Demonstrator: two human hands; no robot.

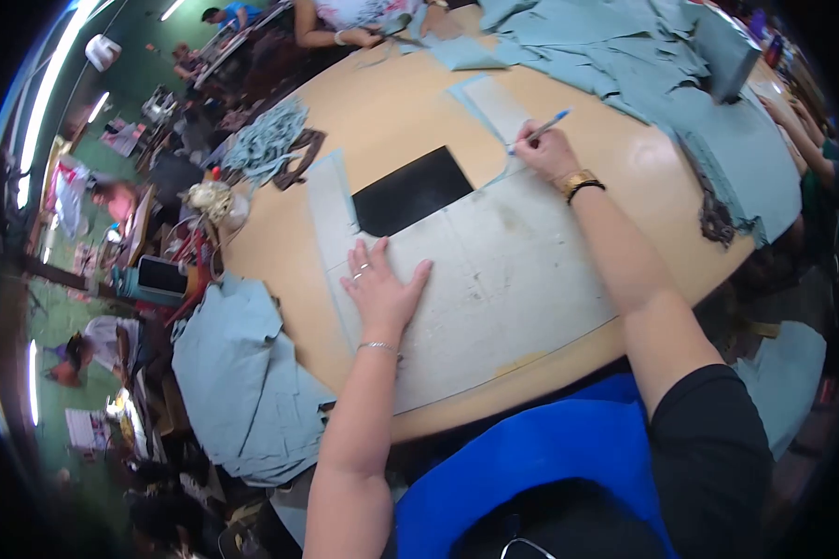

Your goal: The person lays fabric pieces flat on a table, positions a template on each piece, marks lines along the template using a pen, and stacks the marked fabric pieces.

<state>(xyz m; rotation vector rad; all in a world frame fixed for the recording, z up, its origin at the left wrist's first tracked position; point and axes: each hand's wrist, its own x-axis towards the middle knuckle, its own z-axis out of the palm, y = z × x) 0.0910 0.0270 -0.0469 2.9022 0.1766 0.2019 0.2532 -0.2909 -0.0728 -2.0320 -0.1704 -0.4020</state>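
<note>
A large off-white pattern piece (494,289) with two upright arms lies flat on the table, and light blue material (338,172) shows along its edges. My left hand (380,287) rests on the pattern with its fingers spread. Near the inner edge of the right arm, my right hand (548,156) grips a blue-and-white pen (552,124). The pen's tip is down by the pattern's edge, partly behind the fingers. Between the two arms is a black rectangular sheet (415,191), just beyond my left hand.
The table (382,102) is pale wood. Blue-grey leather-like sheets (606,56) cover its far right side; another stack (242,373) hangs at the left edge. A heap of blue strips (268,140) lies at far left. Across the table, another person's hand (359,37) is near scraps.
</note>
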